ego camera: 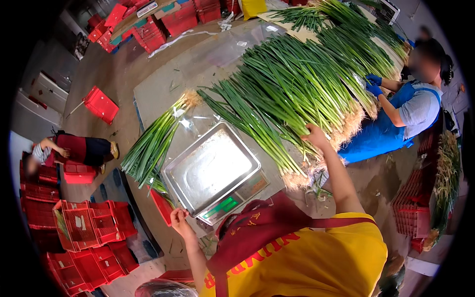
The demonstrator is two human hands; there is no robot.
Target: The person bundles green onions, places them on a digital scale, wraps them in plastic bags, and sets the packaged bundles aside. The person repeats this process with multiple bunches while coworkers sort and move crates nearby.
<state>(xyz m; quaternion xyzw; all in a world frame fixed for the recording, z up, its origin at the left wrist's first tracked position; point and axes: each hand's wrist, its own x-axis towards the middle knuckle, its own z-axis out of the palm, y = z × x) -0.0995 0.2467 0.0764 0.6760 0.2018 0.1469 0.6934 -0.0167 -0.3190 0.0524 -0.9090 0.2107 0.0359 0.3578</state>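
My right hand (315,136) is closed around the lower stalks of some green onions at the near edge of a large pile (297,81). A smaller group of green onions (256,130) lies just left of it, roots towards me. The digital scale (222,207) with its metal tray (211,167) stands before me, the tray bare and its display lit green. By the tray's near left corner is my left hand (179,219), fingers curled; whether it touches the tray I cannot tell. A bundle of green onions (159,137) with a white band near its roots lies left of the scale.
Across the table's right side, a co-worker in a blue apron (393,122) and blue gloves handles green onions. Another person (74,148) is at the far left. Red plastic crates (89,226) stand stacked at left, behind and at right. Clear plastic film (226,48) lies on the table.
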